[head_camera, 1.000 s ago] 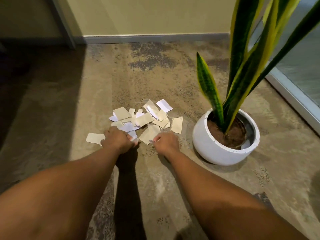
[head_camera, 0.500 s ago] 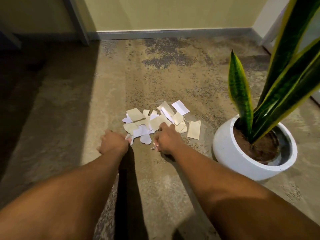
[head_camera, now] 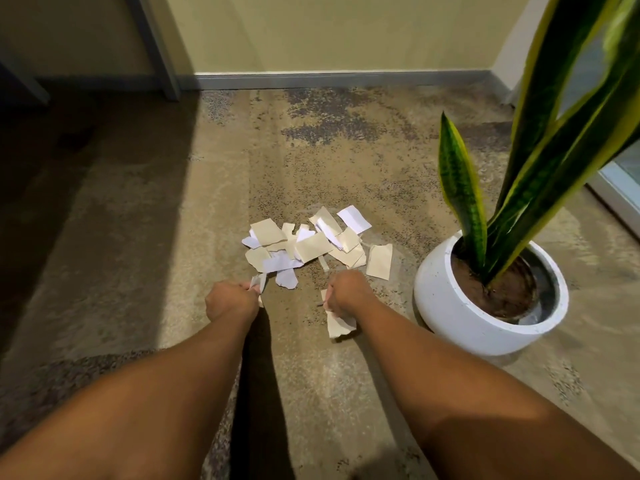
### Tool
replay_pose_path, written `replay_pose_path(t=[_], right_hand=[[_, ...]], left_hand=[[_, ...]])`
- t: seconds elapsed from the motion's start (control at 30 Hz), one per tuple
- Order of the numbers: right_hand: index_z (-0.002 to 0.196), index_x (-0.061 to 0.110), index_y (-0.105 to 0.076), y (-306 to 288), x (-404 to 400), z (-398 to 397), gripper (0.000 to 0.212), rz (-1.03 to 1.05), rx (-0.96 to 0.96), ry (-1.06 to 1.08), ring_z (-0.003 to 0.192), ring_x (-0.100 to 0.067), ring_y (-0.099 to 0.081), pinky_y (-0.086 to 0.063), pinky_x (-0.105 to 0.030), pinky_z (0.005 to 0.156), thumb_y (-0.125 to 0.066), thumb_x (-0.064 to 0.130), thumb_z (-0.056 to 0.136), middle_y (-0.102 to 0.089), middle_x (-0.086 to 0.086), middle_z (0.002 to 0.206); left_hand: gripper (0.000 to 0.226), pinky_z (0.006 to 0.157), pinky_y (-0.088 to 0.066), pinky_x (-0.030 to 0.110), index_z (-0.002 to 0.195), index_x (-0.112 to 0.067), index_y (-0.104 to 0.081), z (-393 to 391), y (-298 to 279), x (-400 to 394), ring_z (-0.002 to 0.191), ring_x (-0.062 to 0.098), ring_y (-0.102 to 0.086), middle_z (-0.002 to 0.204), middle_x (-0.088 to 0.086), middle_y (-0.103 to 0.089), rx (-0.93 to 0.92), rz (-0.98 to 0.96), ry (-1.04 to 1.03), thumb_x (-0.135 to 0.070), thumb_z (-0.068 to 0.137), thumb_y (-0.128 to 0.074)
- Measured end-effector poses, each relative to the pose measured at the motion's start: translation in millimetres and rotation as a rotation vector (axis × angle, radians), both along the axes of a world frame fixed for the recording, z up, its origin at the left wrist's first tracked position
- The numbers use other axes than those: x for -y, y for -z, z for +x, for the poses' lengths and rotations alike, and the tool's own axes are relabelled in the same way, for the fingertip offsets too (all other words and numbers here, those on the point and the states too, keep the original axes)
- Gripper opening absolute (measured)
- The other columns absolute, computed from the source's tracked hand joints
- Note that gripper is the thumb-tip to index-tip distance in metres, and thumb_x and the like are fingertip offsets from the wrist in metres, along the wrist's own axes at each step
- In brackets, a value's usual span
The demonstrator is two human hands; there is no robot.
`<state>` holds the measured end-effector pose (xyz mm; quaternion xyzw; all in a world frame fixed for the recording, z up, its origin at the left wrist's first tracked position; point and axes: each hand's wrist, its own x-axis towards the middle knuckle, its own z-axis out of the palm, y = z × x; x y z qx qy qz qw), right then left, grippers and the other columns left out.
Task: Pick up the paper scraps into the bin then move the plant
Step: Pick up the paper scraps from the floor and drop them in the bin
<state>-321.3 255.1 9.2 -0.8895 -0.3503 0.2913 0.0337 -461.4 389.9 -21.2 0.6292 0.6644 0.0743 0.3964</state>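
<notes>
A heap of torn paper scraps (head_camera: 311,242), beige and white, lies on the carpet in the middle of the view. My left hand (head_camera: 230,299) is curled just in front of the heap and grips a small scrap. My right hand (head_camera: 348,292) is curled too and holds a beige scrap (head_camera: 337,323) that hangs below it. To the right stands a snake plant (head_camera: 460,188) in a round white pot (head_camera: 460,306). No bin is in view.
The wall and grey baseboard (head_camera: 339,79) run along the back. A grey post or frame leg (head_camera: 156,46) stands at the back left, beside a dark shadowed area. A glass panel with a pale frame (head_camera: 620,188) lies at the far right.
Both hands have drawn back toward me from the heap, each with a scrap in it. The lone scrap at the left of the heap is gone. The view has shifted.
</notes>
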Motion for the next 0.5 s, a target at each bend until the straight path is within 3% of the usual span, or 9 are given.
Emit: replay_pose_path(t=[0.13, 0.2, 0.27, 0.33, 0.37, 0.43, 0.5], right_hand=[[0.111, -0.002, -0.069, -3, 27, -5, 0.023, -0.102, -0.234, 0.136, 0.083, -0.019, -0.067, -0.057, -0.031, 0.083, -0.068, 0.007, 0.090, -0.072, -0.006, 0.095], [0.111, -0.005, -0.067, -14, 40, -6, 0.022, -0.176, -0.362, 0.157, 0.083, -0.015, -0.061, -0.055, -0.028, 0.083, -0.067, 0.004, 0.091, -0.067, -0.005, 0.094], [0.097, 0.001, -0.066, -25, 52, -8, 0.008, -0.192, -0.431, 0.193, 0.084, -0.015, -0.059, -0.051, -0.023, 0.072, -0.067, 0.005, 0.091, -0.063, -0.008, 0.095], [0.083, 0.005, -0.064, -32, 62, -9, 0.008, -0.111, -0.419, 0.211, 0.079, -0.021, -0.065, -0.055, -0.026, 0.070, -0.070, 0.002, 0.086, -0.068, -0.012, 0.091], [0.086, 0.001, -0.066, -36, 67, -10, 0.005, -0.098, -0.409, 0.193, 0.081, -0.024, -0.068, -0.058, -0.031, 0.076, -0.071, 0.001, 0.085, -0.071, -0.016, 0.095], [0.103, -0.006, -0.070, -42, 78, -14, 0.019, -0.100, -0.398, 0.179, 0.082, -0.024, -0.069, -0.057, -0.036, 0.086, -0.073, 0.001, 0.085, -0.073, -0.021, 0.105], [0.106, -0.005, -0.071, -45, 89, -15, 0.023, -0.066, -0.396, 0.165, 0.075, -0.021, -0.067, -0.058, -0.036, 0.084, -0.074, 0.002, 0.085, -0.073, -0.019, 0.104]], left_hand=[[0.022, 0.073, -0.052, 0.032, 0.097, -0.013, -0.078, -4, -1, 19, 0.088, 0.027, -0.068, 0.092, 0.008, -0.074, 0.011, -0.051, -0.027, -0.030, 0.082, -0.078], [0.021, 0.070, -0.049, 0.030, 0.095, -0.015, -0.078, -6, -4, 31, 0.083, 0.025, -0.066, 0.087, 0.006, -0.072, 0.004, -0.098, -0.039, -0.031, 0.081, -0.079], [0.015, 0.071, -0.050, 0.030, 0.077, -0.018, -0.074, -5, -5, 44, 0.074, 0.023, -0.061, 0.077, 0.003, -0.065, -0.005, -0.139, -0.012, -0.030, 0.079, -0.081], [0.020, 0.072, -0.050, 0.030, 0.068, -0.019, -0.068, -4, -8, 59, 0.072, 0.022, -0.059, 0.072, 0.001, -0.060, -0.009, -0.160, 0.028, -0.029, 0.079, -0.082], [0.016, 0.072, -0.050, 0.031, 0.074, -0.017, -0.071, -2, -10, 66, 0.076, 0.022, -0.061, 0.075, 0.001, -0.062, -0.022, -0.168, 0.068, -0.029, 0.080, -0.081], [0.019, 0.077, -0.053, 0.033, 0.088, -0.013, -0.074, 1, -17, 77, 0.088, 0.024, -0.066, 0.088, 0.006, -0.069, -0.071, -0.193, 0.201, -0.031, 0.084, -0.077], [0.027, 0.073, -0.052, 0.034, 0.095, -0.011, -0.074, 4, -28, 91, 0.089, 0.023, -0.065, 0.092, 0.007, -0.070, -0.126, -0.208, 0.322, -0.035, 0.085, -0.076]])
